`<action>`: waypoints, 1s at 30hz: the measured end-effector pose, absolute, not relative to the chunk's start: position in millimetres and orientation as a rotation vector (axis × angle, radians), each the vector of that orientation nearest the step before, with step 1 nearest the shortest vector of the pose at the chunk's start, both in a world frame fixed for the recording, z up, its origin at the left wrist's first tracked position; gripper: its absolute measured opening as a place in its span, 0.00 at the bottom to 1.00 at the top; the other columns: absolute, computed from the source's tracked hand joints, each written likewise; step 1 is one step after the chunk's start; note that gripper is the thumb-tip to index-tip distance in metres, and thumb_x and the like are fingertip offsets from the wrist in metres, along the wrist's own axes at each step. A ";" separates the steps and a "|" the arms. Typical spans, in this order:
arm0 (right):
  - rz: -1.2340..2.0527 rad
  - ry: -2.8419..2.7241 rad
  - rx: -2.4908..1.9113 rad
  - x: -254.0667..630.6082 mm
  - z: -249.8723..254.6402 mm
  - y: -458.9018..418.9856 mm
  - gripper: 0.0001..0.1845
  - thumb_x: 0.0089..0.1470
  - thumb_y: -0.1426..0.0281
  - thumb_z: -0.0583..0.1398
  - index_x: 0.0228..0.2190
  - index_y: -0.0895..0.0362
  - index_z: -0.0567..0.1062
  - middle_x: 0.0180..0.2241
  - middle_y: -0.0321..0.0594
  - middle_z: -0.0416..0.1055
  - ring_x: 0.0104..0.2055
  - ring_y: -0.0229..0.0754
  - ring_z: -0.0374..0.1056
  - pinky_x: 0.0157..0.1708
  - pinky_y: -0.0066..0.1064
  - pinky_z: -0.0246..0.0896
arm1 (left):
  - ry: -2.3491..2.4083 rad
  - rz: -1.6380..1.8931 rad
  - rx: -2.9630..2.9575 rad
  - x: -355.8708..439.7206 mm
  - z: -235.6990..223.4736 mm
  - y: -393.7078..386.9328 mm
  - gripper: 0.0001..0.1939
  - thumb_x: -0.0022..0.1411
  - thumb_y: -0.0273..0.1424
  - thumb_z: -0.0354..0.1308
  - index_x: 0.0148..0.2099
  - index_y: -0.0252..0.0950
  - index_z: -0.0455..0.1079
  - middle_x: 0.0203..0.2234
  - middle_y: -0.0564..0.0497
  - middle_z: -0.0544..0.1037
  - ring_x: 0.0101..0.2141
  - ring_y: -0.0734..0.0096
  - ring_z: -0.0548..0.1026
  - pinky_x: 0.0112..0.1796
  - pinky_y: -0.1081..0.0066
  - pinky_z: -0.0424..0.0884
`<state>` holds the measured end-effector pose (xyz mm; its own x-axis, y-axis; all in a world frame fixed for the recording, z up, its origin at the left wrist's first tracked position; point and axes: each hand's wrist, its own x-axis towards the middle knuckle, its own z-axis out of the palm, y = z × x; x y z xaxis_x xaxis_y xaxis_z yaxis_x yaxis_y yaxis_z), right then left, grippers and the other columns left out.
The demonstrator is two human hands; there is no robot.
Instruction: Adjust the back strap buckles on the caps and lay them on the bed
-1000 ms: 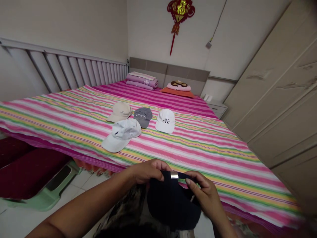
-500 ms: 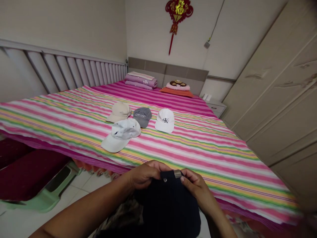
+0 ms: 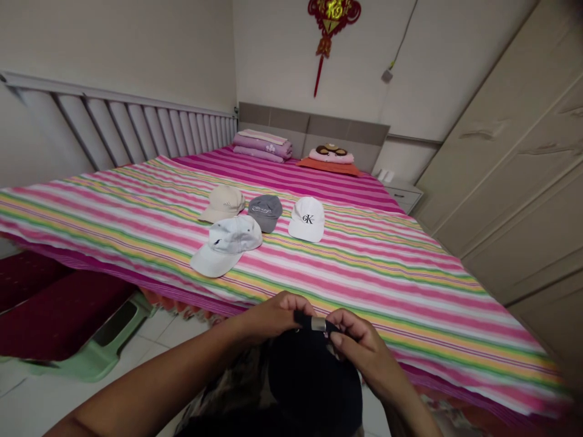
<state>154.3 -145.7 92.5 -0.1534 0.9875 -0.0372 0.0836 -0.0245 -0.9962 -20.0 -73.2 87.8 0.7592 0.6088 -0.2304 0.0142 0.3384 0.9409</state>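
A dark navy baseball cap (image 3: 314, 379) hangs between my hands at the near edge of the bed, its back strap turned up. My left hand (image 3: 280, 315) pinches the strap's left side. At its right end my right hand (image 3: 357, 340) grips with thumb and fingers, close to the metal buckle (image 3: 318, 324). Beyond, on the striped sheet, lie a white cap with a small dark logo (image 3: 226, 244), a beige cap (image 3: 223, 203), a grey cap (image 3: 265, 212) and a white cap with black letters (image 3: 307, 219).
The bed's striped sheet (image 3: 387, 285) spreads out ahead. Folded purple bedding (image 3: 262, 145) and a pink folded item on an orange cloth (image 3: 330, 164) lie by the headboard. Green stools with dark red tops (image 3: 77, 321) stand at left, a wardrobe (image 3: 514, 164) at right.
The buckle has shifted left along the strap, toward my left hand. My right fingers have moved slightly, and the view has turned a little left.
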 end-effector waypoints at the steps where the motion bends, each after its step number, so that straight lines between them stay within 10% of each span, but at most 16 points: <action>1: 1.303 -1.360 -1.212 153.6 91.9 -145.7 0.10 0.45 0.63 0.60 0.24 0.58 0.69 0.18 0.29 0.58 0.20 0.30 0.50 0.19 0.22 0.46 | 0.631 0.412 1.168 -20.1 86.8 -72.7 0.10 0.44 0.33 0.61 0.28 0.31 0.71 0.17 0.56 0.68 0.16 0.85 0.60 0.19 0.81 0.53; 24: 1.416 -0.740 -0.890 159.2 70.2 -129.7 0.13 0.45 0.64 0.61 0.20 0.57 0.63 0.13 0.25 0.48 0.15 0.28 0.37 0.15 0.22 0.37 | 0.519 0.695 0.839 -29.1 76.7 -62.2 0.10 0.39 0.30 0.64 0.23 0.29 0.67 0.14 0.56 0.65 0.15 0.85 0.60 0.18 0.81 0.53; 30: 1.536 -0.783 -0.896 146.9 59.0 -124.6 0.11 0.47 0.61 0.60 0.27 0.57 0.71 0.23 0.37 0.68 0.24 0.36 0.62 0.25 0.27 0.57 | 0.498 0.780 0.761 -45.6 77.6 -56.4 0.10 0.43 0.30 0.62 0.24 0.30 0.65 0.15 0.57 0.64 0.15 0.85 0.60 0.18 0.81 0.55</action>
